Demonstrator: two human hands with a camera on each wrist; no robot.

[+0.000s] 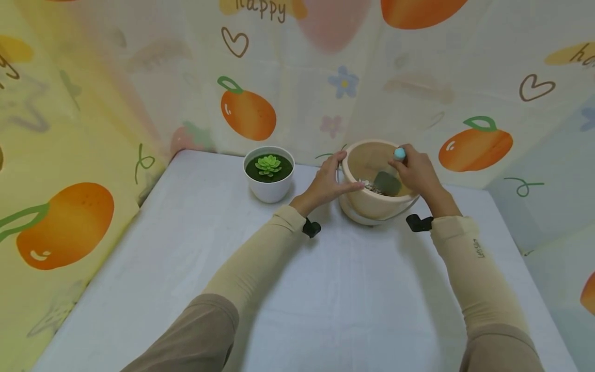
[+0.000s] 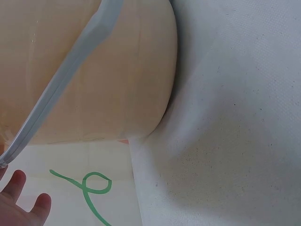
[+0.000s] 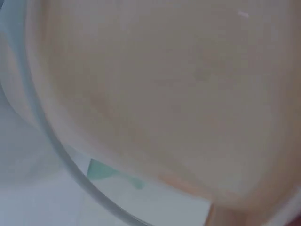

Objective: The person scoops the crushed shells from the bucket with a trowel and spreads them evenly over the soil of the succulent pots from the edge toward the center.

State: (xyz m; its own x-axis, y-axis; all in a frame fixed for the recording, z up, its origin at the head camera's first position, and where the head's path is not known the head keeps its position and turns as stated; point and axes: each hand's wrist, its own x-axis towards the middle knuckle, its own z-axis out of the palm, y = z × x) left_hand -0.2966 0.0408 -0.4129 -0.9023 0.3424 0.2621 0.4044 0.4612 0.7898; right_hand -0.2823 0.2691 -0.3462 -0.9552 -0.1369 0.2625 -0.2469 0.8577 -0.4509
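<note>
- In pale sleeves (image 1: pixel 253 250), we reach over the white-covered desk (image 1: pixel 344 289), a black device (image 1: pixel 311 228) at each wrist.
- Our left hand (image 1: pixel 327 181) holds the left rim of the cream bucket (image 1: pixel 378 205), thumb over the edge, fingers partly spread along the outside.
- We have the bucket right of centre, near the desk's far edge; its grey handle (image 2: pixel 61 77) slants across the side.
- Our right hand (image 1: pixel 416 170) is curled firmly round the blue-tipped scoop (image 1: pixel 387 184), whose dark blade sits inside the bucket beside whitish bits (image 1: pixel 371 188).
- Further left, near the same edge, we see a white pot (image 1: pixel 269 191) bearing a green succulent (image 1: pixel 268 164).
- Behind, we face a fruit-printed sheet (image 1: pixel 297 77).
</note>
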